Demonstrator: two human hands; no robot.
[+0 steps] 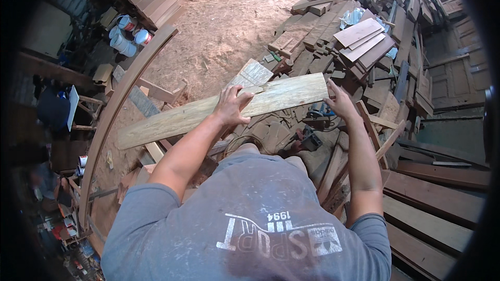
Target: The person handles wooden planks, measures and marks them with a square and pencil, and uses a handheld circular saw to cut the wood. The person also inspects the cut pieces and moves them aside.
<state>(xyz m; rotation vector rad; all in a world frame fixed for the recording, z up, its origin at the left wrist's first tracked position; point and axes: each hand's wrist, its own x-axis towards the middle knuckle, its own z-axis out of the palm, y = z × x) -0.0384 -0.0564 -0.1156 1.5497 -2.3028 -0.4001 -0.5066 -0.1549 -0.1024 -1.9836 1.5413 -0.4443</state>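
Note:
A long pale wooden board lies slantwise in front of me, its right end higher in the view than its left. My left hand is closed over the board near its middle, with the fingers and thumb reaching across its face. At the board's right end, my right hand grips the end edge with its fingertips. A shorter greyish plank shows just behind the board. Below the right end sits a blue power tool, partly covered by the board.
Scrap wood and a stack of brown boards lie at the far right. A long curved-looking timber runs along the left. White buckets stand at the far left on the dusty ground. Long planks lie at the near right.

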